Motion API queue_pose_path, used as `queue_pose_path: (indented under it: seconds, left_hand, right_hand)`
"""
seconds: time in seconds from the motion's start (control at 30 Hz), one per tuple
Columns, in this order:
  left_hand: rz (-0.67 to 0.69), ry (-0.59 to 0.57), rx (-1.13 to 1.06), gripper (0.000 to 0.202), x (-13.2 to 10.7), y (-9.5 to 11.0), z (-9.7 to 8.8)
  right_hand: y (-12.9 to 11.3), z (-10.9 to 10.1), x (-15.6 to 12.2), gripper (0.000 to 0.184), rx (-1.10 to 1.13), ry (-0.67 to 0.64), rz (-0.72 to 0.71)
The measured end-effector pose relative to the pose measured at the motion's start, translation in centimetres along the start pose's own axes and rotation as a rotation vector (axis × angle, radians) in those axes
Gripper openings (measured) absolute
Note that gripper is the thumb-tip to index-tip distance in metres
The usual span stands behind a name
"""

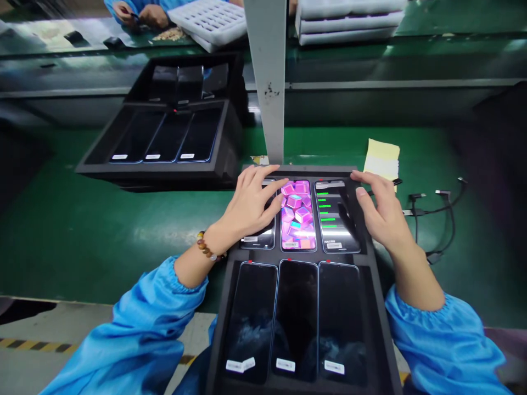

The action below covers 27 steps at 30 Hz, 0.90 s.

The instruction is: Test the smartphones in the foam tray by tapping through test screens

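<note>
A black foam tray [302, 256] lies before me with two rows of smartphones. My left hand [256, 203], fingers spread, lies over the upper left smartphone [257, 240] and covers much of it; its fingertips reach the edge of the middle one. That middle smartphone [297, 216] shows a lit pink and purple cube picture. On the upper right smartphone [335, 216] green text lines glow on a dark screen. My right hand [379, 206] rests at the tray's upper right edge, thumb and fingers apart, holding nothing. Several dark smartphones, including the lower middle one [296, 318], fill the near row with white labels.
Another black tray [152, 169] of dark phones stands at the left back. A grey post [269, 82] rises behind my tray. Yellow paper notes [381, 159] and black cables [448, 219] lie right. Across the bench are a co-worker's hands [142, 13] and white trays [349, 22].
</note>
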<state>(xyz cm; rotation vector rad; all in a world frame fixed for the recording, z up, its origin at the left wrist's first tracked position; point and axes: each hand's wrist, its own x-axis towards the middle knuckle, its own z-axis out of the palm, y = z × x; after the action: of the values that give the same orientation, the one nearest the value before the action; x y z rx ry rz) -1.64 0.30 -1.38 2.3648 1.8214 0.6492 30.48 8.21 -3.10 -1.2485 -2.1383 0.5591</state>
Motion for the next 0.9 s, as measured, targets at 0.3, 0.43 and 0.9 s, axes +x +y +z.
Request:
queue_pose_path:
  seconds: [0.3,0.43,0.9]
  left_hand:
    - [-0.04,-0.008,-0.043,0.039,-0.3,-0.2,0.0]
    - [-0.105,0.055,-0.049,0.036,-0.2,-0.2,0.1]
    - [-0.164,-0.022,-0.079,0.039,0.7,-1.4,-0.4]
  right_hand:
    - [0.3,0.0,0.0,0.05,-0.033,-0.061,-0.047]
    - [0.3,0.2,0.1,0.05,-0.055,-0.044,-0.056]
    - [-4.9,3.3,7.8,0.06,-0.302,-0.445,-0.278]
